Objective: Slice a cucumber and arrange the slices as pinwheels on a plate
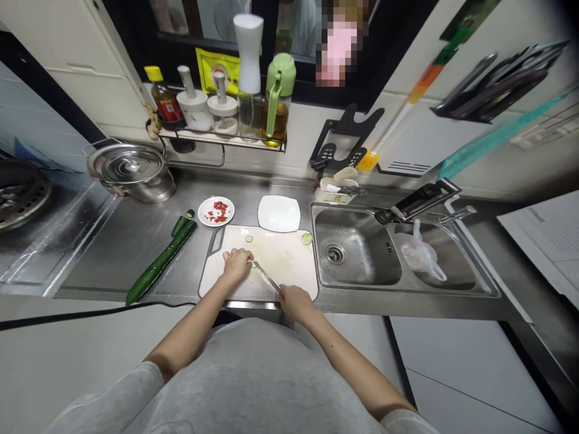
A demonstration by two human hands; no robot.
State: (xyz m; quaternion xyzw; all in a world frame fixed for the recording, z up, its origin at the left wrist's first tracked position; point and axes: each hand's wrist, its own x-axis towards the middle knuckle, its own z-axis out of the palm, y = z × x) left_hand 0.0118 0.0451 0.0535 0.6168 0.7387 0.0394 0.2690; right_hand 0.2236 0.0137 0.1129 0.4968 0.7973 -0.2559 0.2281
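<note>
My right hand [296, 302] is closed round the handle of a kitchen knife [268, 277], its blade slanting up and left over the white cutting board [289, 274]. The knife's tip meets a small cucumber slice [254, 264]. Bent fingers of my left hand [237, 265] press at that same slice from the left, and they partly hide it. Another thin round [249, 239] lies farther back on the board. A few more pale green slices [307, 239] rest at its back right corner.
Left of the board lie a long cucumber [158, 268] and shorter pieces [181, 225]. Behind it stand a plate of chopped red bits [216, 220] and a white dish [278, 213]. A steel sink [357, 241] adjoins on the right; a lidded pot [149, 181] stands back left.
</note>
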